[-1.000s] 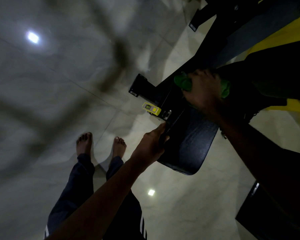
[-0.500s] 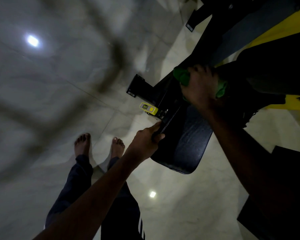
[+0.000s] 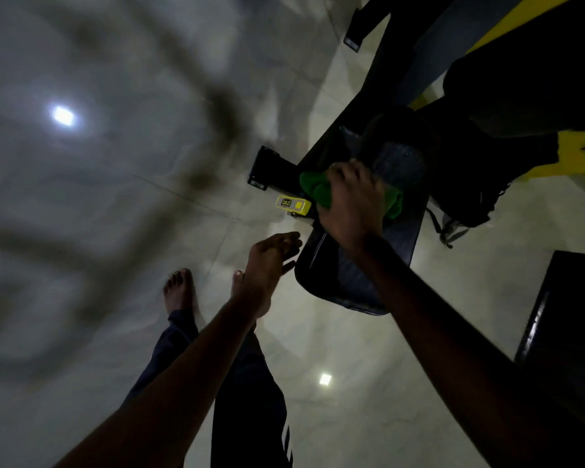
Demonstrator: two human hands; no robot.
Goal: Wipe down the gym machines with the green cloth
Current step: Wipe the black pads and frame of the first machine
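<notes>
We grip the green cloth (image 3: 313, 190) against the black seat pad (image 3: 347, 282) with our right hand (image 3: 352, 207), our left hand (image 3: 269, 261) loose-fingered just beside the pad's edge.

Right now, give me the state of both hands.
Left hand: open, fingers straight, holding nothing, by the black pad.
Right hand: gripping the green cloth on the pad.

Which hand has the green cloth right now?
The right hand: its fingers curl over the green cloth on the black seat pad. The left hand holds nothing, its fingers spread beside the pad's edge.
</notes>
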